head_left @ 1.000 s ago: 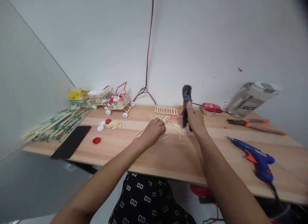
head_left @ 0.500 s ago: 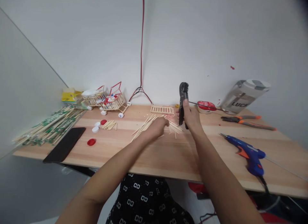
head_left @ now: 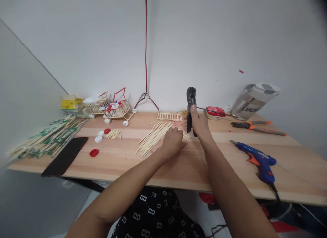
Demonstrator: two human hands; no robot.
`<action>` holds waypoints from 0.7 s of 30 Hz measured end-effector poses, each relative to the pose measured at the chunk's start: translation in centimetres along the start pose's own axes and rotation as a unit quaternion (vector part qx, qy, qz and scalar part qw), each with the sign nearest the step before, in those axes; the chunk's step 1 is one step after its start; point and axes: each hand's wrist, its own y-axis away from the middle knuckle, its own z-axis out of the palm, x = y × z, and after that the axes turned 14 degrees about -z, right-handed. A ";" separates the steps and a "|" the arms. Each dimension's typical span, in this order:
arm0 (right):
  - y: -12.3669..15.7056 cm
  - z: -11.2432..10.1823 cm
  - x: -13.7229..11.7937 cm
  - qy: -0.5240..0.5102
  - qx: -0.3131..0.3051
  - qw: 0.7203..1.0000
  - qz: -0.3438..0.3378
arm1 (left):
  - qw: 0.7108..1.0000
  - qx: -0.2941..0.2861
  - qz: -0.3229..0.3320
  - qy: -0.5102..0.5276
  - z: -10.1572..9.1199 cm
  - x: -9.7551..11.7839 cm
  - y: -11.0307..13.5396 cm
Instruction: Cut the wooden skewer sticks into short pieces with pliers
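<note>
My right hand [head_left: 200, 124] is wrapped round a black wire stripper [head_left: 190, 106], held upright above the table with its head toward the wall. My left hand [head_left: 174, 142] rests low over the table with its fingers curled down; what lies under them is hidden. Beside it a loose pile of thin wooden sticks [head_left: 152, 139] fans out, and a few short stick pieces [head_left: 187, 135] show between my two hands. Behind the pile, a small ladder-like stick frame [head_left: 170, 116] lies near the wall.
Left stand two stick-built carts [head_left: 118, 108], bottle caps [head_left: 94, 152], cut sticks [head_left: 113, 134], a black phone-like slab [head_left: 65, 157] and packaged skewers [head_left: 48, 132]. On the right are a blue glue gun [head_left: 258, 159], orange-grey pliers [head_left: 258, 126], a red-stained cup [head_left: 215, 112] and a leaning container [head_left: 255, 101].
My left hand has moved slightly right and toward me, its fingers now curled down over the table. My right hand still grips the wire stripper. The whole view has shifted a little.
</note>
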 end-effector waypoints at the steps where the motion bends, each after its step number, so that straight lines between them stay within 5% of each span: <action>1: 0.0 0.0 -0.1 0.003 0.001 1.000 -0.001 | 1.000 -0.002 0.009 0.004 0.1 0.0 0.1; 7: 0.2 -0.1 0.0 0.014 0.003 1.000 -0.004 | 0.991 -0.056 0.066 0.106 -0.6 -2.8 -0.2; 11: 0.1 0.0 0.4 0.008 0.003 1.000 -0.009 | 0.982 -0.033 0.043 0.179 -2.0 -5.0 -0.7; 14: 0.1 0.1 0.6 0.011 0.002 1.000 -0.012 | 0.988 -0.067 0.032 0.136 -3.3 -5.8 -0.6; 17: 0.1 0.2 0.5 0.014 0.000 1.000 -0.010 | 0.985 -0.136 0.087 0.060 -4.1 -5.8 -0.3; 21: 0.2 0.2 0.4 0.007 -0.005 1.000 -0.009 | 0.980 -0.157 0.122 -0.001 -3.8 -5.4 -0.5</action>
